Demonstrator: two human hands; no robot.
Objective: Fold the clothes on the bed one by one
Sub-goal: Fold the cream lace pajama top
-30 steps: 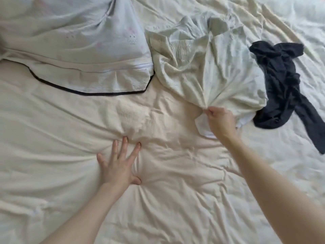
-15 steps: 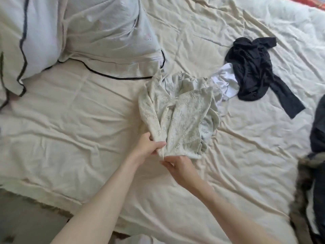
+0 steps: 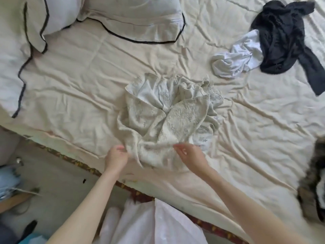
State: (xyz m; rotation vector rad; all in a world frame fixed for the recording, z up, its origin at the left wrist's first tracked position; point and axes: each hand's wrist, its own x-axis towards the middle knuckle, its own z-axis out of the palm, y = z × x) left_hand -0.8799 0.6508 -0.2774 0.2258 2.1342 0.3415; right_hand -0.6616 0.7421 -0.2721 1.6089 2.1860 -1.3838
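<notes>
Your left hand fingers pinch the near edge of the crumpled pale-green printed garment; right hand fingers look pinched on it too. Nothing folded yet. Beyond your fingers, white bunched cloth and black top wait on the cream-sheeted bed.

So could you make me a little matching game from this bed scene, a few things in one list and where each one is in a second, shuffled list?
Things:
1. pale patterned garment
2. black garment
3. white garment
4. pillow

Places:
A. far right of the bed, partly lying over the white piece
B. far side of the bed, edged with dark piping
C. middle of the bed, near edge at both hands
D. crumpled, tucked against the black piece's left side

Pairs: 1-C, 2-A, 3-D, 4-B. The left hand grips the pale garment's edge; the right hand touches it.
</notes>
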